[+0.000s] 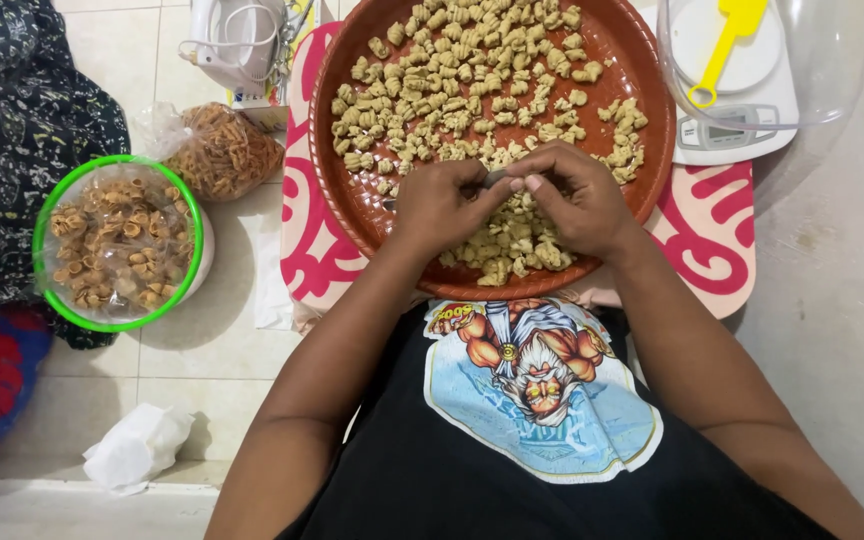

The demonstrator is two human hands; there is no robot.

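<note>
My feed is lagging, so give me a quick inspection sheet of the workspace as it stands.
Surface: tiled floor, pink-and-white mat under the tray.
Job's things: round brown tray full of small shaped dough pieces.
Clutter: green-rimmed bowl of fried pieces, bag of fried pieces, crumpled white tissue, scale with yellow spatula under a clear cover.
Grips: left hand and right hand meet over the tray, pinching something small; unclear what.
Cables: white cord on a white appliance.
Surroundings: dark patterned fabric to one side.
</note>
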